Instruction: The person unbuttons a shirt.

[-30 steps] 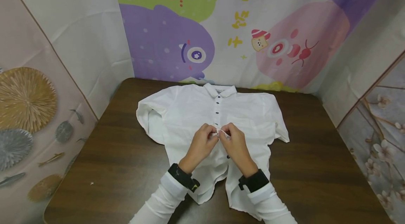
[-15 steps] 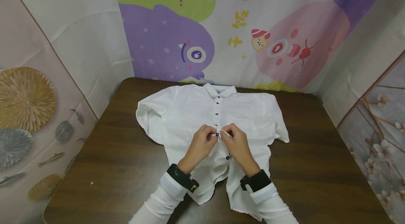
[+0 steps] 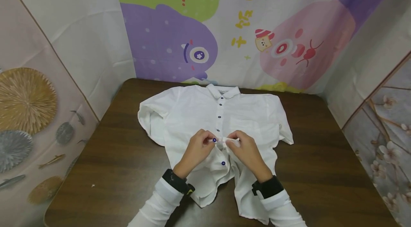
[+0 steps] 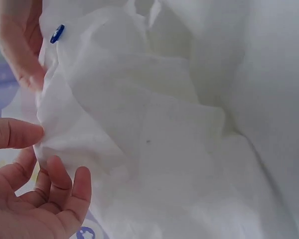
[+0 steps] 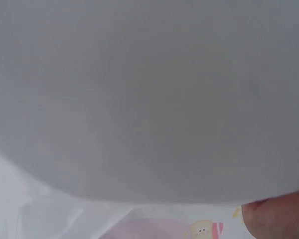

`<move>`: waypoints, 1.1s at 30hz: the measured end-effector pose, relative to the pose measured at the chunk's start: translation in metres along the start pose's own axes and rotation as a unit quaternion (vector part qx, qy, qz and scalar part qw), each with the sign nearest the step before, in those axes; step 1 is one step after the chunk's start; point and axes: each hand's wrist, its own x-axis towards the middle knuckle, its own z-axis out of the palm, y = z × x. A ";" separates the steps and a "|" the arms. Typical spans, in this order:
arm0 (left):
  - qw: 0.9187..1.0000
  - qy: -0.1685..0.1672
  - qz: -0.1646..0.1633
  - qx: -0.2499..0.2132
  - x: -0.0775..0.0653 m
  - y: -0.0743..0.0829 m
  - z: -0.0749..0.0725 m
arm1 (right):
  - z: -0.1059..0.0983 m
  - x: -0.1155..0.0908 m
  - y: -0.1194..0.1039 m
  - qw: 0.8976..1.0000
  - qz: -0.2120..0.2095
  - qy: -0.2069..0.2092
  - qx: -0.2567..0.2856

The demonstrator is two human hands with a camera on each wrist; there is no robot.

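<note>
A white short-sleeved shirt (image 3: 192, 120) lies front up, collar away from me, with dark blue buttons down its front. My left hand (image 3: 194, 152) pinches the button-side edge of the front, with a blue button (image 3: 214, 140) at its fingertips. Opposite it, my right hand (image 3: 248, 150) pinches the other front edge, and a small gap shows between the two edges. A lower button (image 3: 223, 163) sits on the left panel. In the left wrist view my left hand (image 4: 37, 194) is at the cloth's edge. White cloth fills most of the right wrist view, with one fingertip (image 5: 276, 219) showing.
The shirt rests on a dark brown wooden table (image 3: 128, 170) with rounded corners. A cartoon-printed curtain (image 3: 237, 59) hangs behind it, and patterned panels stand at both sides. A tiny white speck (image 3: 93, 185) lies on the table at the left.
My hands have drawn slightly apart and a little nearer to me. The held button now shows at my left fingertips, and the lower button has shifted left as the front edges part.
</note>
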 end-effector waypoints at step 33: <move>0.981 -0.155 0.018 0.117 -0.032 -0.030 0.017 | 0.007 0.017 0.009 0.942 0.010 -0.132 -0.308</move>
